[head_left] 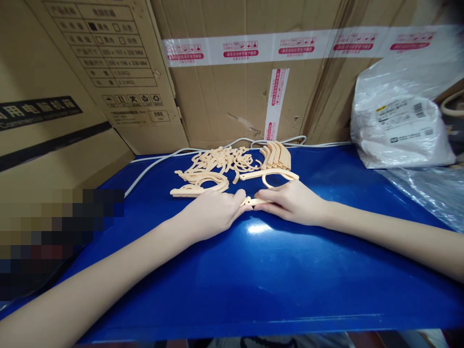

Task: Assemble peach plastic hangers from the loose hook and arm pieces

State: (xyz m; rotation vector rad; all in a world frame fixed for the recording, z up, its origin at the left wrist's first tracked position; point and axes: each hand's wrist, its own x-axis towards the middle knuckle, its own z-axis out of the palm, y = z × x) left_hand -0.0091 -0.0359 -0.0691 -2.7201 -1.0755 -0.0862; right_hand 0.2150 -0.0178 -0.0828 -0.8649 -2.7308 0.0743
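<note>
Both hands meet over the middle of the blue table, closed on a cream plastic hanger piece (258, 201) with a small round joint near its middle. My left hand (213, 212) pinches its left end between thumb and fingers. From the other side, my right hand (299, 201) grips the right part; the fingers cover much of it. Just behind the right hand lies a loose hanger arm (258, 173) with a curved loop. Beyond the left hand sits a small stack of folded hanger parts (199, 190). Farther back are a heap of small hooks (224, 158) and a neat row of curved hanger arms (276, 155).
Cardboard boxes (232, 92) stand along the back and the left side (43, 140). A white cable (152, 158) runs along the back of the blue table (275, 285). At the right rear lies a white plastic bag (398, 121), with clear plastic film (427, 193) before it.
</note>
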